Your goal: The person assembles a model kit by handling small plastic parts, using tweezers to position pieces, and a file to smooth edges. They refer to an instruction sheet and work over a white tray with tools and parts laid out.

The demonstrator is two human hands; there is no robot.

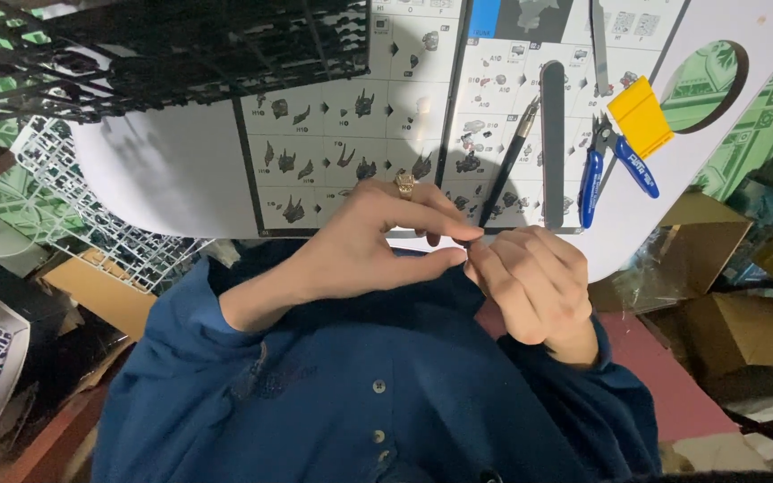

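The person's left hand and right hand meet just above the blue shirt, near the edge of the white table. The fingertips of both hands come together at one spot, and a tiny piece sits there, pinched between them. It is so small and so hidden by the fingers that its shape cannot be told. The left thumb and pointing finger press in from the left side. The right hand is curled up, with its fingers closed on the piece from the right. The left hand wears a gold ring.

Farther away, on the table, lies an open instruction sheet with little pictures of parts. On the sheet, just beyond the hands, lie a thin black knife and a long grey file. To the right of them are blue-handled cutters and a yellow block touching the cutters. At the far left a black frame of plastic parts lies across the table, and a white frame of parts hangs off the left edge. Brown boxes sit low on the right.
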